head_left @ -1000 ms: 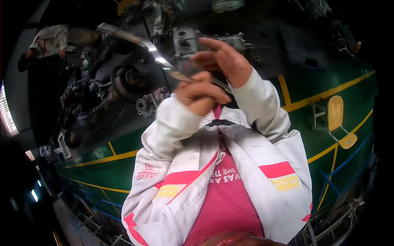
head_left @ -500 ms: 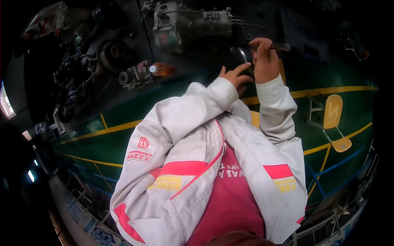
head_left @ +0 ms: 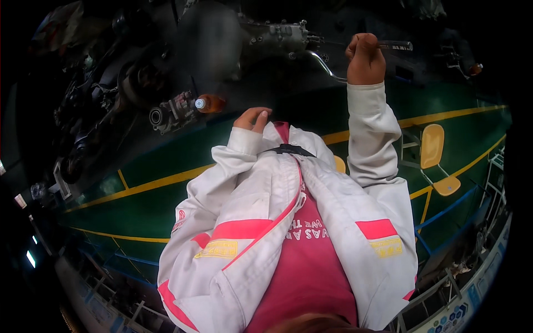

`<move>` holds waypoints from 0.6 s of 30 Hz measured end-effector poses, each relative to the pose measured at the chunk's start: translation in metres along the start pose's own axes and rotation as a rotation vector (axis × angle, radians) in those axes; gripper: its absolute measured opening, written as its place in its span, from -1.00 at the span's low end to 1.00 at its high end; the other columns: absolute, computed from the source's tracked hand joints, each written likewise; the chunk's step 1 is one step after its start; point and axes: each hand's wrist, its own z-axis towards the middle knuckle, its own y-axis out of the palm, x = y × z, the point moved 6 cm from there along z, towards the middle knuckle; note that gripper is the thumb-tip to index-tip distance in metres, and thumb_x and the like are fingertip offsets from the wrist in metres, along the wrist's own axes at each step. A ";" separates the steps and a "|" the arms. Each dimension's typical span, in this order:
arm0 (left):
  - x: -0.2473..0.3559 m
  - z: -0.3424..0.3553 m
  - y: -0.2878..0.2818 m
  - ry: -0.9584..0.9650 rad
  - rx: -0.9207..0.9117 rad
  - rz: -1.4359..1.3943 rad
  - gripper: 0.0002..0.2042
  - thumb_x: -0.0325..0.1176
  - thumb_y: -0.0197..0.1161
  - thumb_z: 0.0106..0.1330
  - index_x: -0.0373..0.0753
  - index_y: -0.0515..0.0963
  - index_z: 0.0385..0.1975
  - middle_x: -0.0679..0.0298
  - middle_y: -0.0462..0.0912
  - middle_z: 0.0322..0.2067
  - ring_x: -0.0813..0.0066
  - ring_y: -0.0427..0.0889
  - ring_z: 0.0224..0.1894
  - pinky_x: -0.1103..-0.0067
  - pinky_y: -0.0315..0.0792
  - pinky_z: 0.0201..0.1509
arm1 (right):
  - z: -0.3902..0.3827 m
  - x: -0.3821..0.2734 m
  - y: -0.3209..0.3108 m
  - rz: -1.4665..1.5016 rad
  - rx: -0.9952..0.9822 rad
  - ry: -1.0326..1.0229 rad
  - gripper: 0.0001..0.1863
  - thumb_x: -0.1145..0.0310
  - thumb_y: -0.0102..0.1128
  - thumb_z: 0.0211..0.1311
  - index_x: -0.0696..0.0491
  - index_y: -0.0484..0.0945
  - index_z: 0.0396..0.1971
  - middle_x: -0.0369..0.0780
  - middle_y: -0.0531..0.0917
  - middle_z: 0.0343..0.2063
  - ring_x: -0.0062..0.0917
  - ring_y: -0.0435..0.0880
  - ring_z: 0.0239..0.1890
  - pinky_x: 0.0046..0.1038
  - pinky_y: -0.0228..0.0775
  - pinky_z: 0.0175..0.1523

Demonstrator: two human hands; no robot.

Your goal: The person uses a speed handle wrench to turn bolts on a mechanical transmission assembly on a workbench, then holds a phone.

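Observation:
My right hand [head_left: 365, 60] is closed round a horizontal metal rod [head_left: 397, 45] at the upper right. Just left of it a curved chrome bar [head_left: 327, 66] slants down toward my wrist; whether it touches the hand is unclear. A large aluminium gearbox housing [head_left: 275, 34] lies behind these, its left part obscured by a grey blur. My left hand [head_left: 252, 119] is lower and nearer my chest, fingers loosely bent and apart, apparently empty. Near it stand or lie an amber bottle [head_left: 214, 104] with a pale cap and a smaller metal assembly [head_left: 169, 115].
Dark mechanical parts [head_left: 133, 83] crowd the left, with a dim pale garment [head_left: 58, 25] at the upper left. A yellow chair [head_left: 432, 147] stands right of me on a green floor with yellow lines [head_left: 141, 186]. Blue rails [head_left: 447, 213] are at lower right.
My hands have separated: the right rose and moved out with the rod, while the left drew back down and left, away from the chrome bar.

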 end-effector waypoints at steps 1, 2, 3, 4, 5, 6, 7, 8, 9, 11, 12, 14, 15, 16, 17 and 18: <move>0.000 0.005 -0.002 0.006 -0.004 -0.010 -0.74 -0.22 0.06 0.37 -0.22 0.56 -0.12 0.14 0.60 -0.15 0.34 0.57 -0.09 0.53 0.43 0.01 | 0.005 -0.001 0.005 -0.011 0.002 -0.006 -0.44 -0.22 -0.26 0.30 -0.02 0.45 -0.52 -0.31 0.46 -0.66 -0.55 0.49 -0.56 -0.55 0.41 -0.33; 0.005 0.011 -0.006 0.068 0.036 -0.048 -0.75 -0.24 0.06 0.36 -0.23 0.57 -0.14 0.15 0.61 -0.18 0.36 0.57 -0.11 0.54 0.43 -0.01 | 0.010 -0.002 0.010 -0.034 0.010 -0.023 -0.44 -0.22 -0.25 0.29 -0.02 0.45 -0.51 -0.30 0.46 -0.66 -0.54 0.50 -0.56 -0.54 0.42 -0.32; 0.010 0.018 -0.013 0.129 0.077 -0.087 -0.76 -0.25 0.07 0.36 -0.23 0.57 -0.15 0.17 0.61 -0.20 0.39 0.57 -0.13 0.56 0.43 -0.03 | 0.015 -0.004 0.016 -0.059 0.016 -0.040 -0.44 -0.22 -0.24 0.29 -0.02 0.45 -0.51 -0.30 0.47 -0.66 -0.52 0.51 -0.55 -0.53 0.42 -0.31; 0.014 0.024 -0.022 0.181 0.144 -0.090 -0.78 -0.30 0.07 0.35 -0.24 0.56 -0.15 0.19 0.60 -0.22 0.40 0.57 -0.15 0.58 0.42 -0.05 | 0.018 -0.003 0.025 -0.072 0.016 -0.048 -0.44 -0.22 -0.24 0.29 -0.02 0.45 -0.51 -0.30 0.47 -0.66 -0.52 0.51 -0.55 -0.53 0.42 -0.31; 0.015 0.032 -0.027 0.184 0.147 -0.108 -0.78 -0.30 0.07 0.35 -0.24 0.56 -0.15 0.19 0.60 -0.22 0.40 0.57 -0.15 0.58 0.42 -0.05 | 0.021 0.000 0.031 -0.099 0.043 -0.039 -0.43 -0.23 -0.24 0.29 -0.02 0.46 -0.52 -0.30 0.47 -0.66 -0.51 0.52 -0.55 -0.51 0.43 -0.31; 0.018 0.040 -0.037 0.227 0.220 -0.110 -0.79 -0.32 0.07 0.35 -0.24 0.56 -0.15 0.20 0.59 -0.21 0.40 0.56 -0.15 0.58 0.42 -0.05 | 0.026 0.001 0.037 -0.124 0.069 -0.031 -0.43 -0.23 -0.25 0.29 -0.02 0.46 -0.52 -0.30 0.48 -0.66 -0.50 0.52 -0.55 -0.50 0.43 -0.30; 0.021 0.047 -0.046 0.268 0.294 -0.111 -0.80 -0.33 0.06 0.35 -0.25 0.56 -0.16 0.20 0.58 -0.20 0.40 0.56 -0.15 0.58 0.41 -0.04 | 0.033 0.001 0.043 -0.137 0.062 -0.042 -0.43 -0.23 -0.25 0.29 -0.02 0.46 -0.52 -0.30 0.48 -0.66 -0.50 0.52 -0.55 -0.50 0.43 -0.30; 0.021 0.056 -0.053 0.286 0.315 -0.134 -0.80 -0.36 0.07 0.34 -0.25 0.55 -0.14 0.20 0.55 -0.18 0.39 0.55 -0.14 0.58 0.41 -0.03 | 0.039 0.004 0.048 -0.124 0.068 -0.021 -0.42 -0.23 -0.26 0.30 -0.02 0.46 -0.52 -0.29 0.49 -0.65 -0.51 0.52 -0.54 -0.49 0.43 -0.31; 0.020 0.063 -0.059 0.282 0.321 -0.145 -0.80 -0.36 0.07 0.34 -0.25 0.55 -0.14 0.20 0.55 -0.18 0.39 0.55 -0.14 0.58 0.41 -0.03 | 0.045 0.007 0.051 -0.108 0.073 0.002 -0.42 -0.23 -0.27 0.30 -0.02 0.46 -0.53 -0.29 0.51 -0.64 -0.51 0.53 -0.54 -0.48 0.42 -0.32; 0.018 0.078 -0.071 0.292 0.361 -0.187 -0.79 -0.38 0.08 0.32 -0.26 0.52 -0.12 0.18 0.53 -0.15 0.38 0.55 -0.12 0.56 0.41 0.00 | 0.065 0.007 0.054 -0.104 0.057 0.020 -0.46 -0.16 -0.20 0.33 0.01 0.49 -0.50 -0.28 0.56 -0.61 -0.54 0.55 -0.53 -0.45 0.42 -0.33; 0.015 0.085 -0.075 0.317 0.386 -0.147 -0.80 -0.42 0.07 0.31 -0.26 0.51 -0.11 0.16 0.50 -0.12 0.35 0.55 -0.10 0.53 0.42 0.03 | 0.074 0.004 0.054 -0.219 0.067 0.037 -0.50 -0.11 -0.14 0.33 0.03 0.51 -0.47 -0.27 0.57 -0.59 -0.55 0.55 -0.52 -0.47 0.41 -0.33; 0.012 0.099 -0.087 0.376 0.449 -0.157 -0.80 -0.45 0.07 0.31 -0.26 0.51 -0.12 0.14 0.47 -0.09 0.33 0.55 -0.09 0.52 0.43 0.03 | 0.084 -0.007 0.059 -0.231 0.104 0.085 -0.62 0.06 0.01 0.32 0.10 0.54 -0.39 -0.29 0.57 -0.55 -0.62 0.53 -0.49 -0.59 0.42 -0.34; 0.013 0.101 -0.094 0.432 0.519 -0.155 -0.81 -0.47 0.06 0.30 -0.26 0.51 -0.13 0.13 0.45 -0.07 0.30 0.56 -0.09 0.51 0.44 0.02 | 0.090 -0.005 0.061 -0.240 0.102 0.084 -0.62 0.06 0.01 0.32 0.10 0.54 -0.39 -0.29 0.57 -0.55 -0.62 0.53 -0.49 -0.59 0.42 -0.34; 0.009 0.106 -0.097 0.404 0.521 -0.289 -0.78 -0.47 0.09 0.27 -0.27 0.49 -0.09 0.08 0.39 -0.03 0.25 0.51 -0.03 0.47 0.40 0.07 | 0.099 -0.002 0.056 -0.095 0.176 0.013 -0.66 0.12 0.03 0.32 0.11 0.54 -0.38 -0.26 0.58 -0.53 -0.58 0.56 -0.47 -0.54 0.47 -0.29; 0.006 0.111 -0.101 0.397 0.524 -0.298 -0.78 -0.47 0.09 0.27 -0.27 0.49 -0.09 0.08 0.39 -0.03 0.25 0.51 -0.03 0.47 0.40 0.07 | 0.105 -0.009 0.054 0.052 0.242 -0.059 -0.70 0.17 0.05 0.31 0.13 0.53 -0.38 -0.23 0.59 -0.52 -0.54 0.58 -0.45 -0.49 0.51 -0.25; 0.005 0.116 -0.110 0.405 0.621 -0.181 -0.73 -0.44 0.12 0.26 -0.28 0.45 -0.04 0.06 0.37 -0.02 0.23 0.48 0.00 0.45 0.37 0.10 | 0.112 -0.009 0.051 0.287 0.265 -0.016 -0.73 0.24 0.04 0.31 0.16 0.51 -0.39 -0.19 0.60 -0.50 -0.46 0.60 -0.44 -0.45 0.53 -0.22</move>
